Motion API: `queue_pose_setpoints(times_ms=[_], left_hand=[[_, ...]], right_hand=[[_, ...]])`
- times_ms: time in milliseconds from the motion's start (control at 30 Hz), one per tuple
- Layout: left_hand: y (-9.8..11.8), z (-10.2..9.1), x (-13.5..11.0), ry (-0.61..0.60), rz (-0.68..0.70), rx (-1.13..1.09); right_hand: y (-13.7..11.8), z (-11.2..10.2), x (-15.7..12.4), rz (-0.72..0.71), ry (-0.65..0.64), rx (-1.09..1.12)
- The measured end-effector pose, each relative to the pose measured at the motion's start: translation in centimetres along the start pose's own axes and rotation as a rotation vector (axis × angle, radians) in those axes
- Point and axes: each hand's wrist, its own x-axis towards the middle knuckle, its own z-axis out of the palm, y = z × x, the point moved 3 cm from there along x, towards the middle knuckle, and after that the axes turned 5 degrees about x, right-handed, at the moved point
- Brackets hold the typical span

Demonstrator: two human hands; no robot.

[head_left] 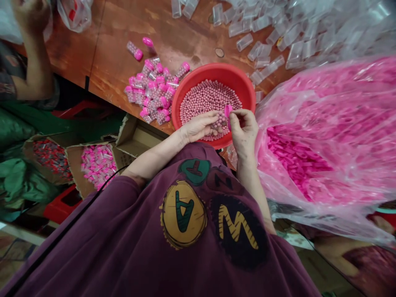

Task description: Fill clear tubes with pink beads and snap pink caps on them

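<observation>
Over the near side of a red plastic basin [249, 82] full of small pink beads [210, 97], both hands meet. My left hand [199, 126] is closed around a clear tube [220, 119] with pink beads in it, its open end towards the right. Between thumb and fingers, my right hand [245, 128] pinches a bright pink cap [228, 110] by the tube's mouth. Whether the cap touches the tube I cannot tell. Left of the basin lies a pile of bead-filled tubes with pink caps [157, 88].
Empty clear tubes [262, 53] are heaped at the back right. A large plastic bag of pink caps [297, 161] bulges at the right. Cartons of capped tubes [98, 163] stand low at the left. Another person's arm [35, 57] is at the upper left, another person at the lower right.
</observation>
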Motion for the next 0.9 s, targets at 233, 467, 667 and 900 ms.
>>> queue_pose_setpoints(times_ms=[233, 467, 667, 900], left_hand=[[0.3, -0.5, -0.3, 0.019, 0.03, 0.136], [0.3, -0.9, -0.4, 0.115, -0.002, 0.169], [0.7, -1.0, -0.8, 0.079, -0.013, 0.203], [0.2, -2.1, -0.4, 0.105, -0.043, 0.145]], right_hand=[[0.9, 0.6, 0.4, 0.17, -0.108, 0.201], [-1.5, -1.6, 0.4, -0.035, -0.087, -0.028], [-2.5, -1.9, 0.7, -0.12, -0.214, -0.195], [-1.1, -2.2, 0.5, -0.234, -0.206, -0.508]])
